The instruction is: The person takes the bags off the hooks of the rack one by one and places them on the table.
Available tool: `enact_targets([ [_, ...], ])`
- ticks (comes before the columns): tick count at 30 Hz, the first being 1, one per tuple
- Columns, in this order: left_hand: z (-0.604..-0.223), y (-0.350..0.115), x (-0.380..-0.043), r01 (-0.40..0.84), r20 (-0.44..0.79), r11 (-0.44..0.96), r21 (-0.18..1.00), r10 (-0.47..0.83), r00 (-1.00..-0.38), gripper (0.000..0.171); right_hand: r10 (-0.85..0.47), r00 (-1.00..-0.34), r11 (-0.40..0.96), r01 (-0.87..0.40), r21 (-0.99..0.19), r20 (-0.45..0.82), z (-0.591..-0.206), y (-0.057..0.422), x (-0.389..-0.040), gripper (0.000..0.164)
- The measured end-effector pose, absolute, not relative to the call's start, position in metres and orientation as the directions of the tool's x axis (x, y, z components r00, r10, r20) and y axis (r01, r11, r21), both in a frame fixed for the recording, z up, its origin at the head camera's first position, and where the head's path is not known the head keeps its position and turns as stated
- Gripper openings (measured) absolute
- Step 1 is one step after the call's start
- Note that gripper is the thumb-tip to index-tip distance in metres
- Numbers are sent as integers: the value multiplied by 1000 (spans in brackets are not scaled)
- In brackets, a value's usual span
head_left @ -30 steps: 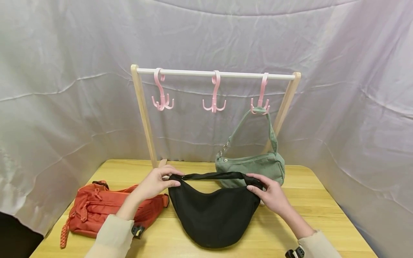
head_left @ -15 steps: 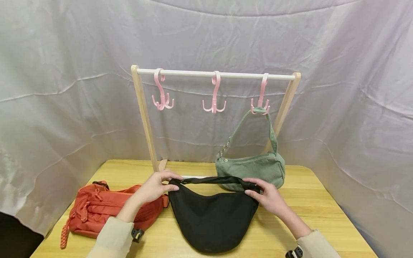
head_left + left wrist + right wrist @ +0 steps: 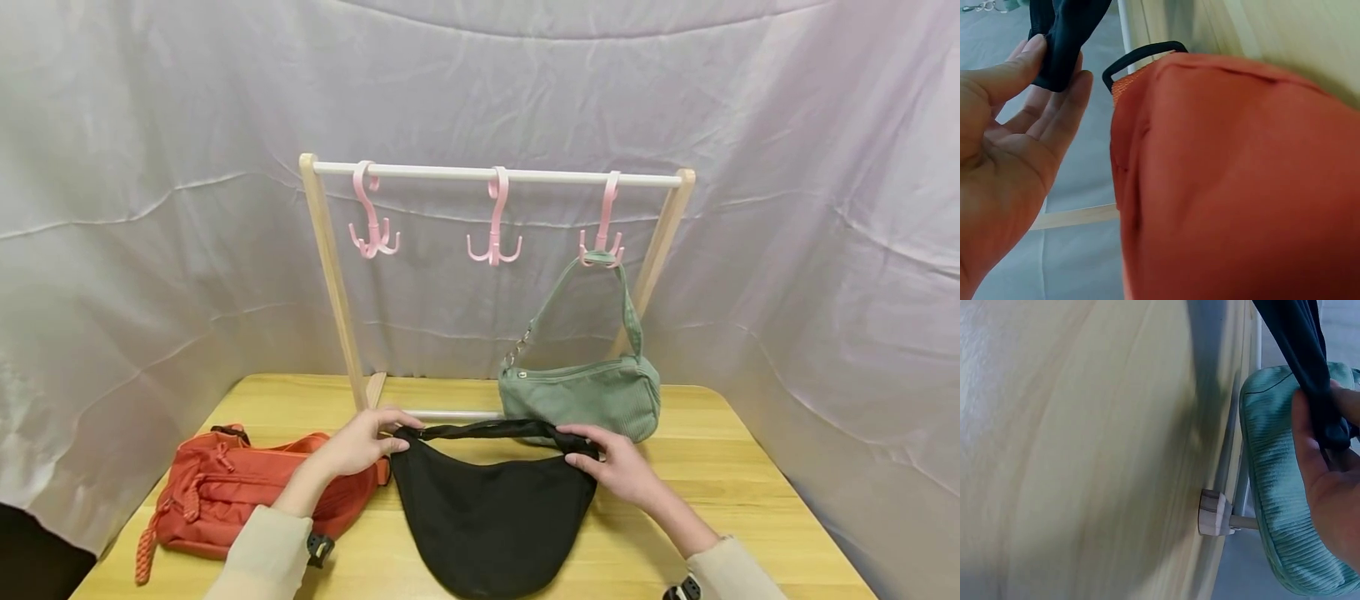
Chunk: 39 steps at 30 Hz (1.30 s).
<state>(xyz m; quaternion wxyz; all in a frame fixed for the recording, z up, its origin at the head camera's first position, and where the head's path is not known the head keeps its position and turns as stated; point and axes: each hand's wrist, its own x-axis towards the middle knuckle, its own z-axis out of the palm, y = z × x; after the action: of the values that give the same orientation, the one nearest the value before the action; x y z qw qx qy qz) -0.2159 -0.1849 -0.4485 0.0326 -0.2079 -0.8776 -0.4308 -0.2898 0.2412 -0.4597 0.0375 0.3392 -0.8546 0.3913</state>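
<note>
The left hand [image 3: 366, 443] and right hand [image 3: 611, 462] pinch the black bag [image 3: 491, 525] by its upper corners, near centre. Left, a forearm [image 3: 303, 487] partly hides the red bag [image 3: 228, 504]; far right, the black strap [image 3: 487, 429] overlaps the green bag [image 3: 588, 396].

A pale, silvery-grey curtain [image 3: 480, 83] with a satiny sheen hangs behind the desk [image 3: 750, 517] and along both its sides, marked by long horizontal creases and many fine wrinkles, and taking on a faint pinkish-lilac tint high above the desk's right side. The desk has a light yellowish wood-grain top with rounded far corners, and soft-edged shadows fall across it. Beside the desk's near left edge, below the curtain's lower border, lies a black area [image 3: 37, 550] too dark to make out.
</note>
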Motion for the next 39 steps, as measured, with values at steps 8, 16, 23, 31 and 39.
enact_targets([
  [8, -457, -186, -221, 408, 220, 550, 729, 376, -900, 29, -585, -748, 485, -632, -604, 313, -463, 241, -289, 38],
  [16, -462, -187, -221, 375, 166, 582, 722, 380, -910, 26, -617, -746, 495, -616, -613, 252, -466, 240, -290, 42],
  [23, -468, -192, -221, 349, 135, 579, 737, 380, -915, 25, -684, -695, 481, -659, -578, 224, -474, 242, -293, 45],
  [31, -473, -192, -222, 353, 132, 605, 714, 379, -916, 23, -730, -641, 430, -701, -569, 237, -483, 243, -295, 41],
  [39, -474, -191, -223, 321, 103, 603, 731, 367, -924, 23, -726, -657, 450, -678, -581, 204, -487, 242, -295, 45],
])
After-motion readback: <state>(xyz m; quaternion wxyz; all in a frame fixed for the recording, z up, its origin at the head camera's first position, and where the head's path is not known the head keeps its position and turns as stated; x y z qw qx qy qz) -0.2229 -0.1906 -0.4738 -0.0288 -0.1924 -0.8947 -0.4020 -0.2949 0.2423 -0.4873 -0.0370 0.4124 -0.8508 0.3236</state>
